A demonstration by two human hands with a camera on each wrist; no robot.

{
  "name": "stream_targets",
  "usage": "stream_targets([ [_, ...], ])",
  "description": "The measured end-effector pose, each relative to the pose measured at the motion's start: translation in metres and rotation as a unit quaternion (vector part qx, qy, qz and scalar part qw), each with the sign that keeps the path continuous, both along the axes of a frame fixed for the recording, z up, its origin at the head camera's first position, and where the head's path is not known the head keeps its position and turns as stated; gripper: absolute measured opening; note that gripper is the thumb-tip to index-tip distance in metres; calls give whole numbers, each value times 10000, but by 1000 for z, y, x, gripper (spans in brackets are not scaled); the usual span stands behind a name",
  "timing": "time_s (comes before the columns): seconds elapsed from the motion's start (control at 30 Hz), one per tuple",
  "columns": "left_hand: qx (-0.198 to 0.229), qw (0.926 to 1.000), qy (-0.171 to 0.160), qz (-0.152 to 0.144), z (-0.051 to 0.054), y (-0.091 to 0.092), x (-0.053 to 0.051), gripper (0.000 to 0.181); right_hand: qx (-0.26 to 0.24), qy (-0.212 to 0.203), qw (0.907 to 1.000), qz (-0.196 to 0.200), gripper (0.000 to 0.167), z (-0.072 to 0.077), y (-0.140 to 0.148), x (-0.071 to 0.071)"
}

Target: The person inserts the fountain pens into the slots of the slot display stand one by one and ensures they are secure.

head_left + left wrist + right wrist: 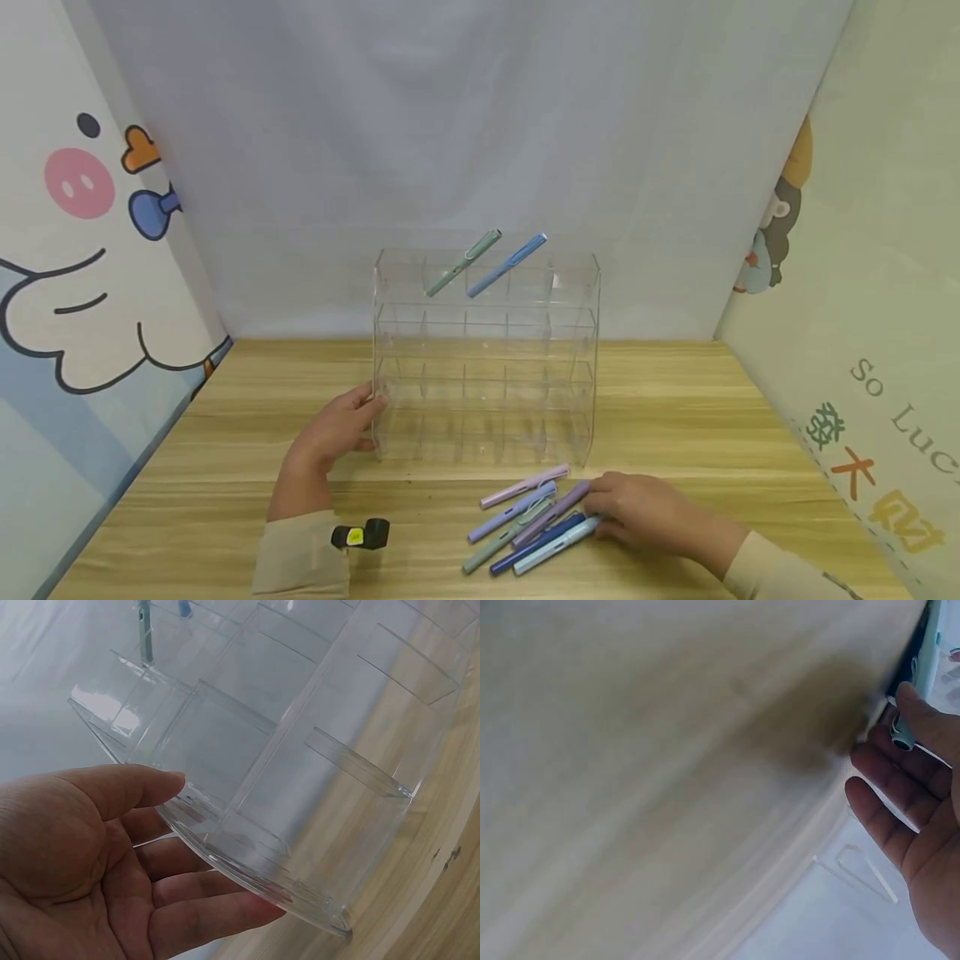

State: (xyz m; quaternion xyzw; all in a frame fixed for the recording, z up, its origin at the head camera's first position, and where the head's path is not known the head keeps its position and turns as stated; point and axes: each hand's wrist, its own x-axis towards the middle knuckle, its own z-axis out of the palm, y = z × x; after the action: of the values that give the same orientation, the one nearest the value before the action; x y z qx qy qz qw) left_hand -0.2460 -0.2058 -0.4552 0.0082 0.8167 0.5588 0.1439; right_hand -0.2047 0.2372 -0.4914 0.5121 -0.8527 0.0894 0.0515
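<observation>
The left hand (337, 429) comes from the near left corner of the table (675, 400), wrist bent inward; its fingers are half curled, with the thumb over the left side wall of the clear rack (483, 387), and they hold it. The rack stands at the middle of the table, towards the far edge. A green pen (465, 262) and a blue pen (507, 265) lean to the right in its top row.

The right hand (648, 512) reaches in from the near right corner, palm turned inward. Its thumb and fingers pinch the end of the light blue pen (551, 548), though how firmly is hard to say, because the right wrist view is blurred and cuts the hand off. The purple pen (551, 515) lies just beside these fingers, and the dark blue pen (534, 546) is partly covered.
</observation>
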Motion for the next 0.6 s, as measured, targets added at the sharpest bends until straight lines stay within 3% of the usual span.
stream_targets([
  [0.27, 9, 10000, 14, 9, 1, 1, -2, 67, -328, -1076, 9932, -308, 8, 35, 4, -6],
  [0.43, 8, 10000, 17, 51, 2, 2, -2, 65, -463, -1766, 9810, -656, 5, 74, 5, -15],
  [0.6, -4, 10000, 20, 59, 1, 3, -2, 66, -839, -2009, 9709, -995, 10, 113, 6, -26],
])
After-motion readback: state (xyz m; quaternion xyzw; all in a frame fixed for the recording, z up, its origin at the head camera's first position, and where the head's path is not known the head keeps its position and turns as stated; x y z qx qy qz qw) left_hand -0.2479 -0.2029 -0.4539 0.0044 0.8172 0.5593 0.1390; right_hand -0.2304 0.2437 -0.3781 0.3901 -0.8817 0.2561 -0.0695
